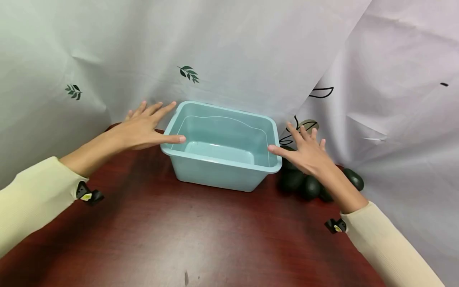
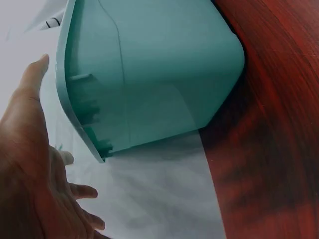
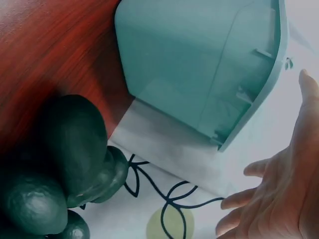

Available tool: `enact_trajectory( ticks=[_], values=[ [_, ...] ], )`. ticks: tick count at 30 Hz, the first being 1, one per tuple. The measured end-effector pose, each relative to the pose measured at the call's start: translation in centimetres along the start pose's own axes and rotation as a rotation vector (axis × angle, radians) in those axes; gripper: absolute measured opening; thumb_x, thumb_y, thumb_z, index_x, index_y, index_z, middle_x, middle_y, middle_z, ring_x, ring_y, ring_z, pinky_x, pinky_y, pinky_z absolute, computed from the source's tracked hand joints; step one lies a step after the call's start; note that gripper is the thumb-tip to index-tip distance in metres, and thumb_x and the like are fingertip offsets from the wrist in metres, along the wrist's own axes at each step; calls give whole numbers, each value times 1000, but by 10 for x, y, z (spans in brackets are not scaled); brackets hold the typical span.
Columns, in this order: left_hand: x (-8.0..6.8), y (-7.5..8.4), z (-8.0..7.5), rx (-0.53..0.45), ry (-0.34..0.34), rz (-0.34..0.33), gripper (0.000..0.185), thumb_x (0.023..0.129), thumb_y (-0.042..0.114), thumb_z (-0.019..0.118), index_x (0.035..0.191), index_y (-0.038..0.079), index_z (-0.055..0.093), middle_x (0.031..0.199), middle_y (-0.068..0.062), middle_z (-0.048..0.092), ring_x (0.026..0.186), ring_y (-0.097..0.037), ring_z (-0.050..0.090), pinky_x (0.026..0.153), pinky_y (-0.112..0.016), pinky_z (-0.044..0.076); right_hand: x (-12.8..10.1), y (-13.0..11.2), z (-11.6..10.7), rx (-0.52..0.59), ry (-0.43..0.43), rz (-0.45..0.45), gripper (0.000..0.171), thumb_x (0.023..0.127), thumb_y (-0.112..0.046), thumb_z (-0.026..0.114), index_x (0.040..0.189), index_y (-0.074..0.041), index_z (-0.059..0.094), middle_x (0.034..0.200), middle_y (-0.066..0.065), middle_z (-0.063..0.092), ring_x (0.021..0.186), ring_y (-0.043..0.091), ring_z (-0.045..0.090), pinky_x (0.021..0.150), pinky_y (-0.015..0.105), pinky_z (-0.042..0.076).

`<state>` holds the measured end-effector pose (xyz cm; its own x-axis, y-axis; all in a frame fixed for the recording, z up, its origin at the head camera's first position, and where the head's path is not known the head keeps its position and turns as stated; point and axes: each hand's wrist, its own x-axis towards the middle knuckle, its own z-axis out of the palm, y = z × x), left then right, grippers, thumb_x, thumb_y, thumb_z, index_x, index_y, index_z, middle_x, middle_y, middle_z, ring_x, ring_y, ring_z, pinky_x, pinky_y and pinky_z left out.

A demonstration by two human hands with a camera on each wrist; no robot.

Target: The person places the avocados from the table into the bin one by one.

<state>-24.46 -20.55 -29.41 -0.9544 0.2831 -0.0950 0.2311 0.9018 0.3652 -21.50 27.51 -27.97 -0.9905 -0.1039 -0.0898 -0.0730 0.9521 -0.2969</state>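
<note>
A light blue plastic bin (image 1: 201, 157) stands empty on the dark red table (image 1: 172, 235), against the white sheet at the back. My left hand (image 1: 145, 125) hovers by the bin's left rim with fingers spread straight, the thumb over the front left corner. My right hand (image 1: 305, 149) is spread flat beside the right rim, thumb at the front right corner. In the left wrist view the bin's side wall (image 2: 154, 74) lies just past my open palm (image 2: 30, 164). In the right wrist view the bin (image 3: 199, 64) is beside my open hand (image 3: 279, 194).
Several dark green avocados (image 1: 308, 185) lie on the table right of the bin, under my right forearm; they show as (image 3: 60, 164) too. A white sheet with leaf prints (image 1: 229, 52) hangs behind and drapes to the right.
</note>
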Motion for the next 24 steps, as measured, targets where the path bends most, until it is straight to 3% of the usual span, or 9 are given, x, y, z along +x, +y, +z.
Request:
enact_trajectory(
  ticks=[8,15,19,24],
  values=[
    [0,-13,9,-170,31,60,110,98,80,65,182,42,6,191,-17,12,173,-52,18,125,-88,25,-4,16,5,58,23,1,111,98,-94,49,183,-32,13,189,25,11,171,62,-7,133,84,-4],
    [0,-17,18,-297,50,80,103,101,71,70,182,39,14,191,-8,16,176,-43,18,130,-83,23,-8,31,10,100,21,2,107,102,-90,48,183,-29,15,189,21,15,175,56,5,133,83,10],
    [-1,-19,22,-368,57,88,99,103,66,71,182,40,17,190,-9,20,172,-47,27,130,-80,25,-12,38,14,108,34,-12,104,104,-87,48,183,-27,18,188,21,22,173,51,21,131,80,23],
    [-3,-20,26,-468,52,114,95,105,59,70,182,38,19,188,-8,25,167,-51,36,132,-78,27,-14,47,20,129,36,-21,101,105,-85,50,183,-31,17,183,25,31,169,50,31,129,78,28]
  ],
)
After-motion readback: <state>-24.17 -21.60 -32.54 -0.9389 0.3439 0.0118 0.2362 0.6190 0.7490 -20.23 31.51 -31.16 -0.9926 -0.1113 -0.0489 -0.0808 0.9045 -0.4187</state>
